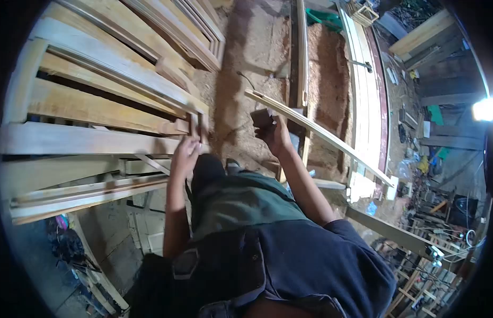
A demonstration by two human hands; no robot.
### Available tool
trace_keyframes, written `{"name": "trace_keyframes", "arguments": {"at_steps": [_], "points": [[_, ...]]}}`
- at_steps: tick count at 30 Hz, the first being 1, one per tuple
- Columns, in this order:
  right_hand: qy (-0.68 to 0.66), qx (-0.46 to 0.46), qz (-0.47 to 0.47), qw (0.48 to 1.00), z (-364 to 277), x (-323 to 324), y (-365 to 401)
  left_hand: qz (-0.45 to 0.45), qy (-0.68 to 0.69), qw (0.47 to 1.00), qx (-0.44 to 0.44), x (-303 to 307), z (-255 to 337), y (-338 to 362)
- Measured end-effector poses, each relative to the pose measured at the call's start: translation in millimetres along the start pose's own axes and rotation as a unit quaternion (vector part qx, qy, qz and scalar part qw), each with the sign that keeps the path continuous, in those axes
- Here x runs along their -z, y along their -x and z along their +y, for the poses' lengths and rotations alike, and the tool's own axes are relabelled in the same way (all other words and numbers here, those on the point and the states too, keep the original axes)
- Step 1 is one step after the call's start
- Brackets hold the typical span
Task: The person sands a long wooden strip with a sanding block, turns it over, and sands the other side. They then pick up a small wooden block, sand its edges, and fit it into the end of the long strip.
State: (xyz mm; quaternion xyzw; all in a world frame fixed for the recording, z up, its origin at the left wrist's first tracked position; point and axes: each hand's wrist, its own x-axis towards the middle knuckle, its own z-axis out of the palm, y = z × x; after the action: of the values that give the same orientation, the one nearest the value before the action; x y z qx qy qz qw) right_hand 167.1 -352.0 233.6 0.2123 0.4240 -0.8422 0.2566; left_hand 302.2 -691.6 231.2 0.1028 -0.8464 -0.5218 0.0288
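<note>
My right hand (pixel 278 139) is closed around a flat dark brown piece (pixel 261 118) that looks like sandpaper or a sanding pad. It is held up above the dusty floor, beside a long thin wooden strip (pixel 320 130) that slants down to the right. At the near corner of a pale wooden frame (pixel 87 139) is my left hand (pixel 186 150), its fingers bent and drawn together, slightly blurred. What lies between those fingers, if anything, is hidden.
Several more wooden frames (pixel 189 37) lie stacked on the left. Long pale boards (pixel 367 95) run along the right, with sawdust (pixel 327 79) beside them. A bright lamp (pixel 486 109) glares at the far right. Scrap wood (pixel 421 286) is heaped at lower right.
</note>
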Motion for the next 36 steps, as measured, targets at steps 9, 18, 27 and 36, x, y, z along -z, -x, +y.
{"name": "trace_keyframes", "arguments": {"at_steps": [9, 18, 27, 36], "points": [[-0.065, -0.047, 0.247, 0.966, 10, 75, -46, -0.248, -0.074, 0.956, -0.136, -84, 79, -222], [0.361, 0.04, 0.467, 0.806, -7, 75, -119, -0.505, -0.195, 0.825, -0.165, -230, 47, -381], [0.479, 0.016, 0.534, 0.696, -18, 61, -144, -0.619, -0.303, 0.698, -0.195, -311, 43, -401], [0.474, 0.051, 0.55, 0.686, -27, 58, -146, -0.624, -0.288, 0.707, -0.169, -366, 31, -357]]}}
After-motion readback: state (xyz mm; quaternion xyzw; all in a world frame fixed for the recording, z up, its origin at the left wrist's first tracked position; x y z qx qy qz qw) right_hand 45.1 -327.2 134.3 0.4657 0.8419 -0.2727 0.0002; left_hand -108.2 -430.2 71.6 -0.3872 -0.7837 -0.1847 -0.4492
